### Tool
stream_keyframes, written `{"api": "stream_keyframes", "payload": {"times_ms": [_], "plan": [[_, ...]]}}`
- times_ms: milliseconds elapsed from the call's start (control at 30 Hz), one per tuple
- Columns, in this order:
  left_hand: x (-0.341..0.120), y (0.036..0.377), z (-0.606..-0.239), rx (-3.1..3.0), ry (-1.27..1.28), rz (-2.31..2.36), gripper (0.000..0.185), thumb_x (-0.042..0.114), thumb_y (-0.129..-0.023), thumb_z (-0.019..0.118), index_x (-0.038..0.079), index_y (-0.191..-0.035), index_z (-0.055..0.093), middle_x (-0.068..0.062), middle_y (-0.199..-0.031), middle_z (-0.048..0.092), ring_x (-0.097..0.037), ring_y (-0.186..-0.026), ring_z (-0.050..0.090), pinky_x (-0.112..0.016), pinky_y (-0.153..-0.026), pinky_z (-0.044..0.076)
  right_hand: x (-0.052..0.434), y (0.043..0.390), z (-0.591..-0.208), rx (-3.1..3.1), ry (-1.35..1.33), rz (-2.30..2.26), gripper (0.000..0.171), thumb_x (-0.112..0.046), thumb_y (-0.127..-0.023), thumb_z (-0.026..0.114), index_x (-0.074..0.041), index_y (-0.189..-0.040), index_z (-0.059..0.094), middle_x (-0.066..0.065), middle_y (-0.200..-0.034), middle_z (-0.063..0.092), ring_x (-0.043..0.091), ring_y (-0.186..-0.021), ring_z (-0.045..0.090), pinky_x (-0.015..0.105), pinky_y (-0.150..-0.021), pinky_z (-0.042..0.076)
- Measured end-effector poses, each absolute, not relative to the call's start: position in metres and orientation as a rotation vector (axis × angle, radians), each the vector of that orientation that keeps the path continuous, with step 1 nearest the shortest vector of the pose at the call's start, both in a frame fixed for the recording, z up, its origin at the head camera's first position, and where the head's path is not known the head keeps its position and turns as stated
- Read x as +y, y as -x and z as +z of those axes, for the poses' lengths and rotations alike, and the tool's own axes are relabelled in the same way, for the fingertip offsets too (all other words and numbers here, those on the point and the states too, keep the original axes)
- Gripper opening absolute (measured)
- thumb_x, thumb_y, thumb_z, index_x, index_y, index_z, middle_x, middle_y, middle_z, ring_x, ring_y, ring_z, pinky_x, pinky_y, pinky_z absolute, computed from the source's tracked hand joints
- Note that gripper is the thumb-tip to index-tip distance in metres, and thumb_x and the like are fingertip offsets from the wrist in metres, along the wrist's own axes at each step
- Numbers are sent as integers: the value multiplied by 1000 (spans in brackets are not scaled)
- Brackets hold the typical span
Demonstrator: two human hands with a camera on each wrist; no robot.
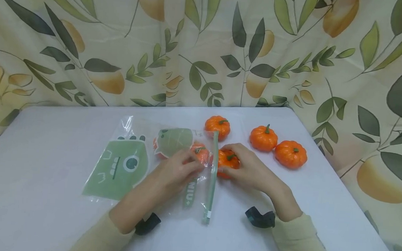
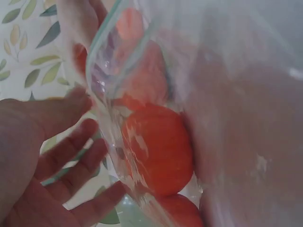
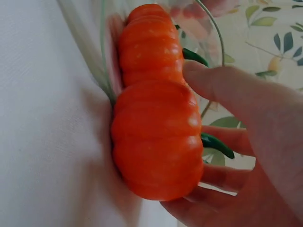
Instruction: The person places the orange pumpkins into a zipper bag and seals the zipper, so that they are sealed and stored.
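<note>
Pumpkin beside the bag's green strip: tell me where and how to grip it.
I'd grip the pumpkin by its rounded near and far sides, coming from the right: it is stem-up, and the green strip borders its left. The right hand holds it that way.

A cream, leaf-printed cloth curtain (image 1: 206,45) hangs behind the far edge of the flat white table (image 1: 42,177). The light is soft.

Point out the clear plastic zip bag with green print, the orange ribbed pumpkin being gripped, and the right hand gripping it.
Clear zip bag (image 1: 213,180): head view, green zip edge.
Gripped orange pumpkin (image 1: 225,160): head view, upper surface.
Right hand (image 1: 249,167): head view, back of hand.
</note>
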State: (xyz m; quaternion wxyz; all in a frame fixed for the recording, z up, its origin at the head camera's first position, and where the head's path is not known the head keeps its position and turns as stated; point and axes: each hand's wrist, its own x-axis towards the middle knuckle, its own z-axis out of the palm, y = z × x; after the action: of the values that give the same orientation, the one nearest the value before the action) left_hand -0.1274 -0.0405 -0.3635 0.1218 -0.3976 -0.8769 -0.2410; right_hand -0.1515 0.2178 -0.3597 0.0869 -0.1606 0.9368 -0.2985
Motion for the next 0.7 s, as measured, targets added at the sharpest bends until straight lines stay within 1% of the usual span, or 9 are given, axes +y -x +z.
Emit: {"api": "stream_keyframes", "payload": {"times_ms": [100, 167, 233, 300, 333, 367, 433, 567, 700], "plan": [[-41, 120, -365, -2592, 1186, -593, 46, 28, -83, 81, 18, -124, 65, -4, -126, 60, -21, -117, 55, -35, -100, 52, 222, 149, -360, 2746, 508, -896, 53, -20, -87, 70, -16, -138, 53, 3, -138, 55, 24, -124, 53, 50, -105, 48], [-41, 114, -367, -2657, 1193, -504, 72, 44, -76, 83, 17, -137, 56, -7, -139, 52, -27, -128, 48, -42, -110, 45, 225, 147, -359, 2728, 510, -896, 58, -17, -85, 68, -18, -140, 52, 2, -141, 53, 24, -127, 51, 51, -106, 47], [-40, 108, -369, -2778, 1177, -406, 103, 60, -67, 83, 19, -151, 40, -8, -154, 38, -31, -141, 35, -50, -117, 34, 226, 146, -360, 2719, 513, -901, 61, -16, -84, 68, -19, -142, 50, 1, -143, 52, 24, -129, 50, 51, -107, 46], [-38, 103, -372, -2892, 1175, -340, 126, 68, -59, 83, 21, -158, 23, -8, -164, 21, -34, -149, 20, -57, -121, 22, 226, 146, -362, 2725, 523, -908, 60, -16, -85, 68, -19, -142, 50, 1, -143, 52, 23, -129, 50, 52, -108, 46], [-38, 101, -373, -2944, 1171, -323, 133, 70, -57, 84, 23, -160, 14, -8, -166, 13, -35, -152, 13, -60, -122, 17, 226, 146, -362, 2729, 532, -917, 59, -15, -85, 68, -18, -142, 51, 1, -143, 52, 23, -129, 51, 52, -108, 46], [-37, 99, -374, -2986, 1167, -310, 138, 70, -56, 84, 24, -161, 7, -8, -168, 5, -36, -153, 7, -63, -121, 13, 225, 146, -363, 2734, 543, -925, 58, -15, -85, 67, -18, -141, 51, 2, -143, 53, 24, -128, 51, 52, -107, 46], [-36, 97, -376, -3021, 1155, -296, 140, 67, -57, 85, 26, -161, 0, -8, -168, -2, -36, -154, 3, -66, -121, 9, 224, 147, -364, 2750, 569, -941, 56, -14, -86, 67, -15, -140, 52, 3, -141, 54, 24, -127, 52, 52, -107, 46], [-34, 96, -378, -2981, 1129, -271, 133, 61, -66, 84, 23, -161, -1, -8, -169, -1, -34, -154, 5, -67, -120, 9, 224, 148, -364, 2769, 565, -977, 51, -14, -88, 69, -15, -136, 55, 3, -137, 57, 24, -126, 56, 50, -106, 48], [-31, 97, -379, -2949, 1119, -310, 134, 64, -63, 84, 25, -161, 0, -8, -169, -1, -36, -154, 5, -69, -119, 6, 224, 148, -363, 2758, 528, -1008, 48, -17, -89, 72, -14, -134, 55, 3, -135, 58, 25, -125, 58, 49, -105, 49]]}}
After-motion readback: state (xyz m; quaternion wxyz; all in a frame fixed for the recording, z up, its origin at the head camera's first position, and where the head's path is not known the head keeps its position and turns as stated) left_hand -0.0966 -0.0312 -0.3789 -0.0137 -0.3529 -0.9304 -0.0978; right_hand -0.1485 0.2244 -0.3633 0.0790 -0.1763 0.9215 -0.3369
